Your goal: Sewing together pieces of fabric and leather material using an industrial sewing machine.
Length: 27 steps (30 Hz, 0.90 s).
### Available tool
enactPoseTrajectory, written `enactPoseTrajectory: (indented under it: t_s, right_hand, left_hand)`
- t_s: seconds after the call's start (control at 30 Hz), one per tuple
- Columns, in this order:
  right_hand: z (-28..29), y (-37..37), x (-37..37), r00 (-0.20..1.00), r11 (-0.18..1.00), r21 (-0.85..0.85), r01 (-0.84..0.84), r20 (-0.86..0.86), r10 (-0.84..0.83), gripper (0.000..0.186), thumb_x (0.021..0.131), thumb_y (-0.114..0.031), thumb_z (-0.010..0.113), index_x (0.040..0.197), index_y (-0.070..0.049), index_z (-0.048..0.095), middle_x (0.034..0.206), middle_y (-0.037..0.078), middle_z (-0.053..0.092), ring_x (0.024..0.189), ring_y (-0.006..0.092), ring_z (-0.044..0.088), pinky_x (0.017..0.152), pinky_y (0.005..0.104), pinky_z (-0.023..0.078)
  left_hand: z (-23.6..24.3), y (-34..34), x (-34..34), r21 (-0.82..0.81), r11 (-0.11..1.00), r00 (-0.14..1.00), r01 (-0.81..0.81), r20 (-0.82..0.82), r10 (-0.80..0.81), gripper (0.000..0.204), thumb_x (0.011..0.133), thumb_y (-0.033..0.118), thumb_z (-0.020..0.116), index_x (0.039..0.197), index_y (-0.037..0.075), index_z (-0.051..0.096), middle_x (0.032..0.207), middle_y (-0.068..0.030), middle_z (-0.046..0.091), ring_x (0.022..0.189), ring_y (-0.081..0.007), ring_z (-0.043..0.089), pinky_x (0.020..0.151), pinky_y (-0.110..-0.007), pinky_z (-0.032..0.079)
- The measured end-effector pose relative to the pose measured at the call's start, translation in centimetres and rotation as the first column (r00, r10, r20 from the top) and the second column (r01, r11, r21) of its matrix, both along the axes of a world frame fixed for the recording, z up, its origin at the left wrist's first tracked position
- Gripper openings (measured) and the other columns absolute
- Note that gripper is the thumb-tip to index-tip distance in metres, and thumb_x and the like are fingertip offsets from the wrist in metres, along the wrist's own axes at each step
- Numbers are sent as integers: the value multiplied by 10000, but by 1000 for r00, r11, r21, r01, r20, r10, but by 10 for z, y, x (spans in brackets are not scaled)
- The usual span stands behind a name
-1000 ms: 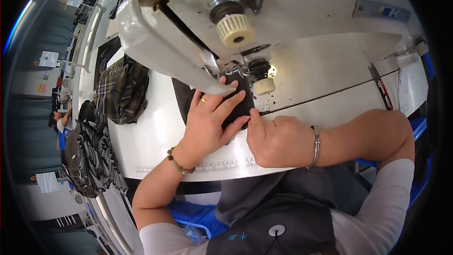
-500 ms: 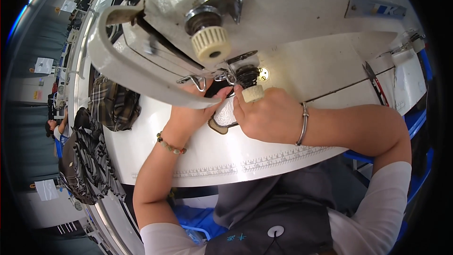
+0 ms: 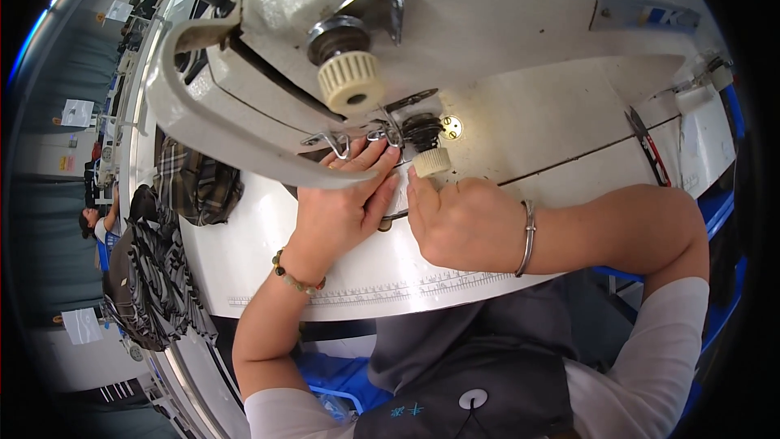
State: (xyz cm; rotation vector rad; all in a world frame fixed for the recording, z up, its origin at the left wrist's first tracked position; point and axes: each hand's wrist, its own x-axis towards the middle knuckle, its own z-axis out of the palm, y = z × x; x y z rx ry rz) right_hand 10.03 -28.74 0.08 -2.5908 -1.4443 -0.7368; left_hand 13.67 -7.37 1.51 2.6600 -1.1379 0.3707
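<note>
Both hands point(image 3: 406, 211) crowded beneath sewing machine point(image 3: 422, 41) head

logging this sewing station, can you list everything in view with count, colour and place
sewing machine: one, off-white, fills the top of the view above the hands
ridged knobs: two, cream, one large on the machine head, one small by the right fingertips
table: one, white, with a ruler strip along its near edge
plaid fabric: one heap, dark check, left on the table
striped fabric: one bundle, black and white, hanging off the left edge
person: one, seated far left in the background
bead bracelet: one, brown-green, left wrist
metal bangle: one, silver, right wrist
left hand: flat, fingers under the machine head
right hand: fingertips beside the left hand's
</note>
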Motion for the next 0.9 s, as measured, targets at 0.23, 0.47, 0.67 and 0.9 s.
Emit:
enactPoseTrajectory:
  t_s: [0.23,0.47,0.67,0.9]
  right_hand:
    - [6,-1,-25,1000,1000,19,-4,-6,4,345,667,-147,635,858,135,690,914,368,667,486,177,588,400,262,423]
    - [10,-3,-43,1000,1000,-27,1,6,-1,320,642,-136,618,789,141,683,895,404,658,506,174,586,410,253,409]
    - [13,-6,-38,1000,998,-52,-29,-8,29,303,646,-139,616,757,138,670,881,405,657,480,166,570,405,253,411]
    - [20,-6,-38,997,993,-91,-76,-18,74,297,651,-153,612,751,118,681,884,419,648,488,188,596,401,280,441]
  left_hand:
    - [12,-22,-35,65,997,998,-52,-30,54,413,815,224,725,1154,-11,691,1187,-190,689,1015,-335,707,794,-342,583]
    - [5,-30,-36,57,996,997,-69,39,66,428,807,222,708,1145,-40,682,1175,-220,686,1013,-350,706,811,-343,579]
    - [8,-30,-27,45,995,996,-85,28,83,424,816,224,721,1157,-26,681,1191,-203,682,1046,-327,698,796,-333,566]
    - [13,-30,-30,8,997,997,-74,-34,74,524,808,297,760,1200,-33,653,1253,-203,653,1110,-332,666,893,-377,542]
